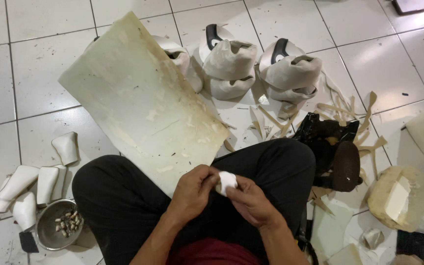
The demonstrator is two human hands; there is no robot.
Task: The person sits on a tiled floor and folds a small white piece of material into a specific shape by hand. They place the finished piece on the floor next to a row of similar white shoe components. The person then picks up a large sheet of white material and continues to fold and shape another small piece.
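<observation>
We see the small white piece (227, 181) pinched between the left hand (194, 189) and the right hand (249, 198), both closed on it above the lap. The pale board (141, 98) leans on the left knee, its lower edge just beside the left hand. Open tile floor (35, 64) lies far left; trimmings (339, 113) crowd the right.

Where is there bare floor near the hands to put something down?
Bare tile lies left of the big board, above the white pieces and metal bowl. More lies top right, beyond the shoes. Right of the knee, scraps crowd it.
</observation>
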